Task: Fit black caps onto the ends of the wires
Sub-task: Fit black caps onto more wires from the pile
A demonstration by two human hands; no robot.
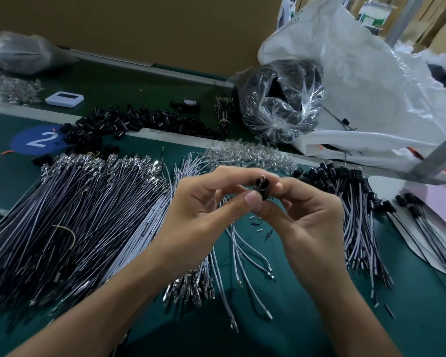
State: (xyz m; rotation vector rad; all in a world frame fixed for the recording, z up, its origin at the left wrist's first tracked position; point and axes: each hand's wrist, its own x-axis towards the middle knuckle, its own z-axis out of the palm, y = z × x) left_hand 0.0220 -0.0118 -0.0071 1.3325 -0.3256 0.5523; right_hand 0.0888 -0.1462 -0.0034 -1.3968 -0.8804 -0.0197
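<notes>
Head camera, one moment at a wiring bench.

1. Small black cylindrical plastic cap (pixel 262 188). Held above the middle of the green bench mat (pixel 410 292), between both hands. Dark, short and stubby, with a pale tip showing at its upper end; whether that tip is a wire end or a lamp I cannot tell.

2. Left hand (pixel 204 202). Thumb and curled forefinger pinch the cap from the near side, apparently to steady it while it is seated.

3. Right hand (pixel 307 210). Fingertips are closed narrowly on the cap's other side, probably to press or turn it home. Raising both hands brings the joint close to the eye.

4. Thin white wires with metal terminals (pixel 238 243). A few trail down from under the hands onto the mat; which hand carries them is hidden.

5. Large fan of grey-white uncapped wires (pixel 75 202). Lies on the left, terminals pointing away, seemingly the stock to draw from.

6. Heap of loose black caps (pixel 129 122). Sits beyond that fan, within the left hand's reach.

7. Sheaf of wires already wearing black caps (pixel 345 191). Lies on the right, seemingly the finished pile.

8. Scatter of clear glassy lamps (pixel 247 155). Lies just beyond the hands.

9. Clear plastic bag of black parts (pixel 278 99). Stands open at the back, beside a crumpled white plastic sack (pixel 371 86).
</notes>
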